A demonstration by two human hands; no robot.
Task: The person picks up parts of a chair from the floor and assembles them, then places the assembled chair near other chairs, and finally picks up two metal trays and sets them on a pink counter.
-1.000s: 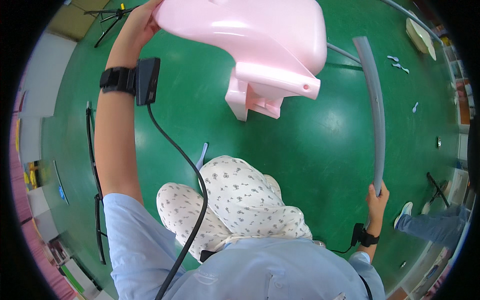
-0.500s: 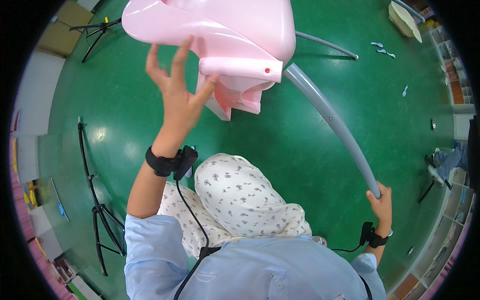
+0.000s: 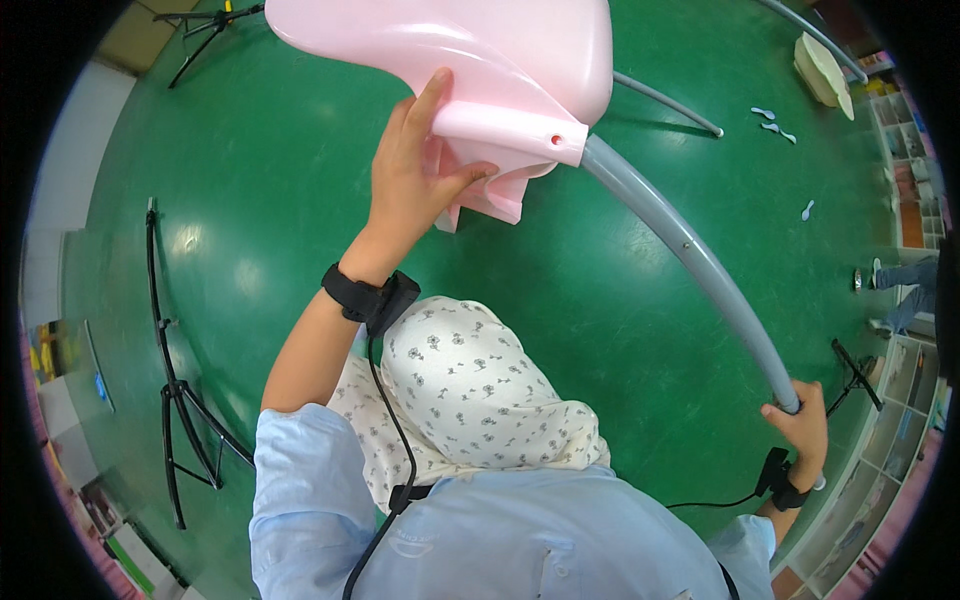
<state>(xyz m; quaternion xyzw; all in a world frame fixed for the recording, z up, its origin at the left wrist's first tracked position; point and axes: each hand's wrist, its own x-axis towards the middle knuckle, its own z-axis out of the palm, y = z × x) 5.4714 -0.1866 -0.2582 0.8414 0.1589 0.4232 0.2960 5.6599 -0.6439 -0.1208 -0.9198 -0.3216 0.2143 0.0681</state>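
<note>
At the top of the view is a large pink moulded plastic seat shell (image 3: 500, 50), partly cut off. A pink sleeve with a small round hole runs along its near side. My left hand (image 3: 410, 175) wraps the sleeve's left end, fingers above and thumb below. A curved grey tube (image 3: 690, 250) slants from the sleeve's right mouth down to my right hand (image 3: 802, 425), whose closed fingers are at its lower end. The tube's upper end meets the sleeve's mouth; how far inside it reaches is hidden. A small hole or button shows midway along the tube.
Black tripod stands (image 3: 175, 390) are on the green floor to my left. Small light-blue pieces (image 3: 770, 127) lie at the right, near a cream plastic part (image 3: 822, 75). Another grey tube (image 3: 670, 105) extends beyond the seat. White shelving (image 3: 895, 400) and a person's legs (image 3: 910, 290) are at far right.
My left hand has moved right and closed on the pink sleeve. The grey tube's upper end has come up against the sleeve's mouth. My right hand is lower and farther right.
</note>
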